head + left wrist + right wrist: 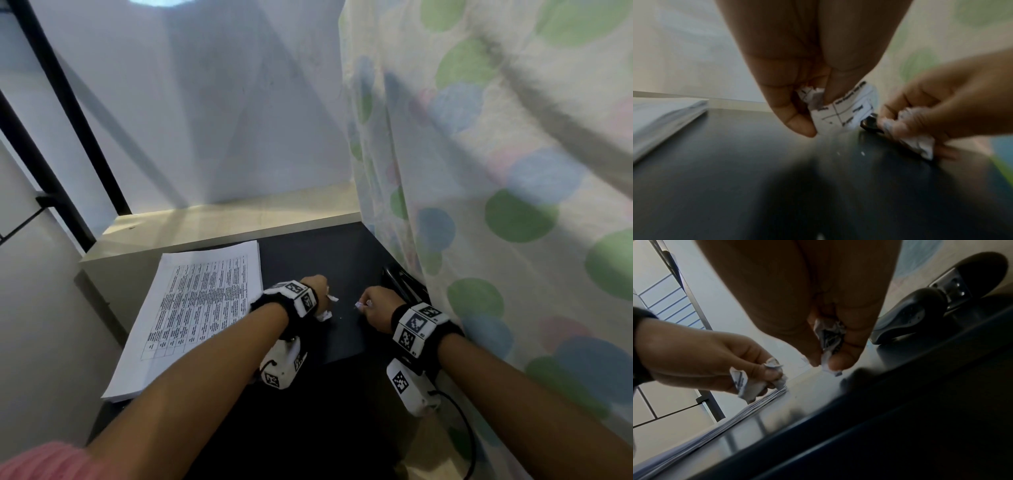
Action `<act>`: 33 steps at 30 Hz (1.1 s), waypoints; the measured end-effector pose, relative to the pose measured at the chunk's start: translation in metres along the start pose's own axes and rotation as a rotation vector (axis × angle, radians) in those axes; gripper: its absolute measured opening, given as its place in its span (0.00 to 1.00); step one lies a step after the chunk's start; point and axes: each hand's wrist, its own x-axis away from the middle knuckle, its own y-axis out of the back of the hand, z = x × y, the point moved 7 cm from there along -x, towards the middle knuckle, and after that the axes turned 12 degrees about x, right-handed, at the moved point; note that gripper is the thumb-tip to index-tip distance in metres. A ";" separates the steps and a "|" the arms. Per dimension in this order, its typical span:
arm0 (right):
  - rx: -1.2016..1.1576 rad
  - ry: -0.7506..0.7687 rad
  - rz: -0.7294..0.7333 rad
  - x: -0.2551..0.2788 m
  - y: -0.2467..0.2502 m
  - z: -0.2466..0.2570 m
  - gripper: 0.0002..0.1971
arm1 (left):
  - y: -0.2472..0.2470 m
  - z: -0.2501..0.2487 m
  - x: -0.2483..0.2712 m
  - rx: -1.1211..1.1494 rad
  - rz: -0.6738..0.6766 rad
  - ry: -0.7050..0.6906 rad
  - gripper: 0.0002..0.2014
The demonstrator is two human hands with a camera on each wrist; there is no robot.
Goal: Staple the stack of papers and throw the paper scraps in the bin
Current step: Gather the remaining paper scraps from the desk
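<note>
Both hands work low over the dark, glossy table (308, 246). The left hand (317, 286) has its fingers (795, 123) curled and pinching crumpled white paper scraps printed with table lines (840, 112); from the head view only small white bits show past the knuckles, the rest hidden inside the hand. The right hand (378, 303) pinches a second crumpled printed scrap (830, 340) between thumb and curled fingers (840, 361), its lower tip close to the table; whether it touches is unclear, as the wrist pictures are blurred.

The thick white stack of printed papers (195, 308) lies flat on the table to the left of the left hand, its near corner covered by the left forearm. A black and silver stapler (937, 305) sits at the table's right edge beyond the right hand, half hidden under the dotted curtain (513, 171) in the head view. A few tiny white specks (863, 153) lie on the table between the hands. The table's near part is dark and hard to read.
</note>
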 end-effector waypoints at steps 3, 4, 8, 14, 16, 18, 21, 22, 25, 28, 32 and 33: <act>0.005 0.011 0.010 0.003 0.002 0.002 0.17 | 0.026 0.017 0.006 0.076 -0.125 0.014 0.17; 0.009 0.014 0.013 0.004 0.002 0.004 0.17 | 0.033 0.023 0.008 0.093 -0.139 0.023 0.17; 0.030 0.042 0.015 0.007 0.000 0.019 0.13 | 0.053 0.051 0.018 0.188 -0.167 0.029 0.14; 0.017 0.124 0.032 0.019 -0.005 0.063 0.16 | 0.068 0.116 0.046 0.286 -0.262 0.064 0.18; 0.025 0.159 0.048 0.026 -0.008 0.086 0.16 | 0.068 0.144 0.060 0.290 -0.270 0.111 0.19; 0.032 0.203 0.066 0.035 -0.014 0.113 0.16 | 0.066 0.173 0.074 0.302 -0.284 0.143 0.23; 0.033 0.286 0.091 0.052 -0.028 0.160 0.18 | 0.058 0.212 0.099 0.344 -0.308 0.183 0.23; 0.035 0.314 0.105 0.057 -0.036 0.178 0.19 | 0.055 0.227 0.107 0.351 -0.318 0.193 0.23; 0.067 0.410 0.148 0.071 -0.063 0.228 0.17 | 0.043 0.270 0.126 0.386 -0.342 0.233 0.22; 0.099 0.498 0.192 0.088 -0.091 0.278 0.16 | 0.031 0.306 0.151 0.443 -0.332 0.266 0.22; 0.141 0.576 0.192 0.108 -0.131 0.334 0.13 | 0.012 0.356 0.182 0.493 -0.315 0.377 0.15; 0.152 0.596 0.198 0.112 -0.143 0.347 0.13 | 0.004 0.370 0.185 0.507 -0.317 0.406 0.16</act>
